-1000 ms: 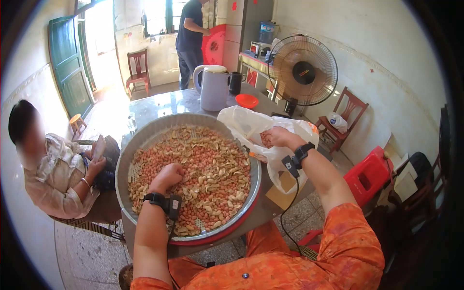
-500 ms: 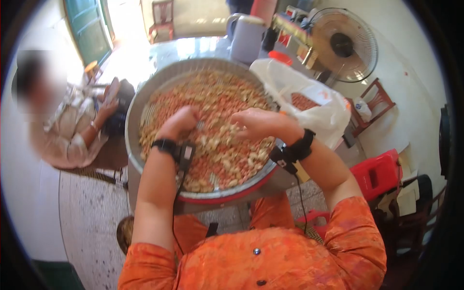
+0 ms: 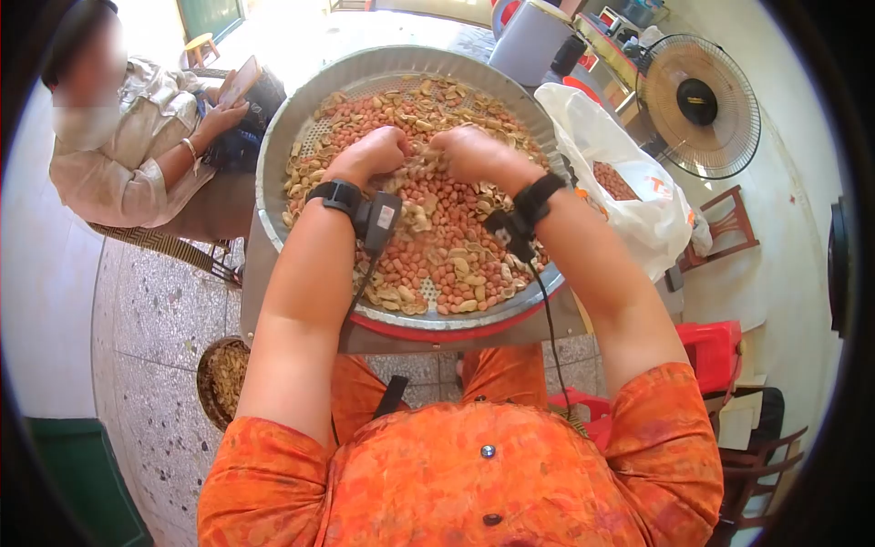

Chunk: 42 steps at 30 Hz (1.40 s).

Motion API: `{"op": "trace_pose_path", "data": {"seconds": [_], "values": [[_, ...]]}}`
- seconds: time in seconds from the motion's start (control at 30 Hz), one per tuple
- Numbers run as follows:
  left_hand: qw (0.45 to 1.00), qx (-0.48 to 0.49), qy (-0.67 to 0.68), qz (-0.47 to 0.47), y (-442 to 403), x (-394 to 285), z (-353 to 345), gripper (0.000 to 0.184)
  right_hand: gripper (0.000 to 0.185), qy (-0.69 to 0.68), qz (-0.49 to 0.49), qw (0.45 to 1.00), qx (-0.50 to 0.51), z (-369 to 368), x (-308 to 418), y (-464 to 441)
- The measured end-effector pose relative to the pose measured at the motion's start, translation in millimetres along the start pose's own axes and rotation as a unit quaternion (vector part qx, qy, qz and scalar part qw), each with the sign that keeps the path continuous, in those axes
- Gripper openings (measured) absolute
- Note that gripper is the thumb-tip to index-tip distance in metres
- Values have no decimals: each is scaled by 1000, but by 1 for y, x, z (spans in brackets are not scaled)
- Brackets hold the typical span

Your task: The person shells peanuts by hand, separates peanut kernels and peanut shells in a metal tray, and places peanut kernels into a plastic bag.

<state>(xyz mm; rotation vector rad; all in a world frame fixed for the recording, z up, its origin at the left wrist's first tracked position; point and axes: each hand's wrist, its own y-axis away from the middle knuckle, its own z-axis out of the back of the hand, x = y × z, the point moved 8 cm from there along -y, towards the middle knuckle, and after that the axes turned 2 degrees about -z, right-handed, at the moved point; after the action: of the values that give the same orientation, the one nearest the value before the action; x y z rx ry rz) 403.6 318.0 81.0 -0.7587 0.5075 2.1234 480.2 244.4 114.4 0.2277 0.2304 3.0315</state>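
Note:
A wide round metal tray [image 3: 276,211] with a perforated bottom holds shelled pink peanuts [image 3: 448,193] mixed with pale peanut shells [image 3: 469,264]. My left hand [image 3: 376,152] is closed over the peanuts left of the tray's middle; whatever its fingers hold is hidden. Just to its right, my right hand [image 3: 480,155] bends down with curled fingers, slightly blurred, and its fingertips cannot be seen clearly. Blurred bits of shell show in the narrow gap between both hands. Black straps with small devices and cables circle my wrists.
Right of the tray lies a white plastic bag [image 3: 629,223] with peanuts inside. A grey jug [image 3: 531,44] stands behind it, near a fan [image 3: 699,102]. At left sits another person [image 3: 137,150] holding a flat object. A basket of shells [image 3: 225,381] is on the floor.
The view has shifted, so the tray appears higher. My right hand, with fingers spread before, has curled and come closer to my left hand. The peanut heap under my hands looks disturbed.

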Motion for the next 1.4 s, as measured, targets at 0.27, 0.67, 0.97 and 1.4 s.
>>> {"op": "trace_pose_path", "data": {"seconds": [0.27, 0.67, 0.97, 1.4], "values": [[1000, -16, -18, -20, -10, 5, -1, 25, 20, -117, -128, 985, -16, 28, -61, 10], [987, 78, 143, -5, 3, -25, -14, 18, 36, -304, -133, 940, -78, 3, -77, 3], [997, 54, 21, -56, 1, -43, -16, 29, 46, -80, -7, 993, 80, -15, -4, 18], [995, 14, 94, 34, -14, -8, -16, 15, 21, -438, -124, 889, 47, -36, -12, -29]]}}
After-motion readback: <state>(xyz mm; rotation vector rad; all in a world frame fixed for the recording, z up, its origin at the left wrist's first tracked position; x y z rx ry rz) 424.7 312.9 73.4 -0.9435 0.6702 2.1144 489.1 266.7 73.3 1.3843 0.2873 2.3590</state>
